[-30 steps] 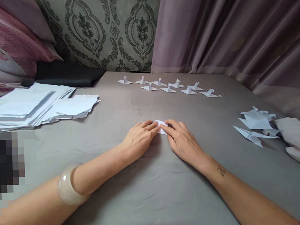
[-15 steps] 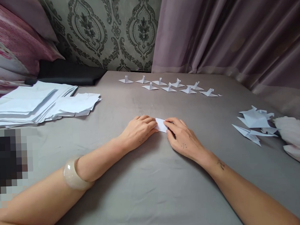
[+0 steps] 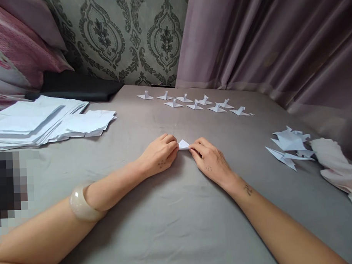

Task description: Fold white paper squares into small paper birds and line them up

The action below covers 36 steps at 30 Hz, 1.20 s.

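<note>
A small piece of folded white paper [image 3: 183, 145] is held between my two hands, low over the grey cloth, with a pointed peak showing at its top. My left hand [image 3: 161, 153] pinches its left end, fingers curled and the thumb side hidden from me. At the right end, my right hand [image 3: 209, 156] grips the paper between thumb and fingertips. The fingers cover both ends, so only the middle of the paper shows.
Several folded paper birds [image 3: 196, 104] stand in two rows farther back. Stacked white sheets [image 3: 28, 118] lie at the left, before a black folded cloth [image 3: 82, 87]. More folded paper shapes [image 3: 290, 139] lie at the right beside a pale crumpled cloth [image 3: 332, 153].
The paper between my hands went from a flat four-sided patch to a smaller shape with a raised peak. Both hands have closed into a tighter pinch. The view shifted slightly.
</note>
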Each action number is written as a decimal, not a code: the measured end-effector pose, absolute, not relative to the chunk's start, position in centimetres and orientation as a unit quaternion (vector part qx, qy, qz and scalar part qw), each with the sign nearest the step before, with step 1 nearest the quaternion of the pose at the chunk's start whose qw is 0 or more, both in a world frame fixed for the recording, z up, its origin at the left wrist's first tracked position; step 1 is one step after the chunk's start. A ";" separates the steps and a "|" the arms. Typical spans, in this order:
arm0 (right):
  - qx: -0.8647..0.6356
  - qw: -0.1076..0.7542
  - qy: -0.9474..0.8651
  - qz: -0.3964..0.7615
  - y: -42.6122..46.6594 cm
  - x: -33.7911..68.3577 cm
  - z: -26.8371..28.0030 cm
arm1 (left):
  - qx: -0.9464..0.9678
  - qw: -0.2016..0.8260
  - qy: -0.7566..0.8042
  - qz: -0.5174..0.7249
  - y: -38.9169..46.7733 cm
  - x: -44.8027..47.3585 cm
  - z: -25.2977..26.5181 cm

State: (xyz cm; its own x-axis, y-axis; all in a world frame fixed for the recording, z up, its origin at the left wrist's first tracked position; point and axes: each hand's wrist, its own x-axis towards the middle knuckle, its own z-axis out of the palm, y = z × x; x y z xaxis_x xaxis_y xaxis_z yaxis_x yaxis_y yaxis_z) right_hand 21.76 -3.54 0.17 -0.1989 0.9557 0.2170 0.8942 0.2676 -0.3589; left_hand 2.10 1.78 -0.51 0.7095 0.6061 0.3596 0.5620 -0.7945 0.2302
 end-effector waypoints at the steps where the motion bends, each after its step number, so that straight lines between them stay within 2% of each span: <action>1: -0.600 0.202 -0.770 0.077 -3.6 21.8 0.2 | 0.916 0.070 0.326 0.222 1.6 2.1 -0.5; 4: -0.603 0.215 -0.762 0.097 -3.6 21.9 0.1 | 0.895 0.116 0.357 0.239 1.3 2.2 -0.7; 9: -0.623 0.266 -0.705 0.206 -2.5 22.3 0.2 | 0.835 0.209 0.436 0.261 1.5 2.5 -0.8; 12: -0.633 0.257 -0.691 0.236 -1.6 22.5 0.5 | 0.814 0.238 0.460 0.261 1.5 2.8 -0.6; 21: -0.656 0.237 -0.690 0.192 -0.9 22.2 0.4 | 0.795 0.248 0.487 0.265 1.5 3.3 -0.9; 29: -0.652 0.213 -0.708 0.165 -0.9 22.4 0.0 | 0.814 0.200 0.465 0.287 1.6 3.1 -1.9; 36: -0.637 0.217 -0.727 0.135 -1.5 22.3 0.0 | 0.856 0.168 0.440 0.213 1.2 3.1 -0.6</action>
State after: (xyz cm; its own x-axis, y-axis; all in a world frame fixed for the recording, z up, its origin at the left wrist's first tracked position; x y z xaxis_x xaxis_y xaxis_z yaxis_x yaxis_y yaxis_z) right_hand 22.31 -1.52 0.03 -0.0935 0.9854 0.1424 0.8681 0.1507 -0.4729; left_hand 3.11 1.23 -0.64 0.5225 0.8245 0.2174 0.6807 -0.5568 0.4761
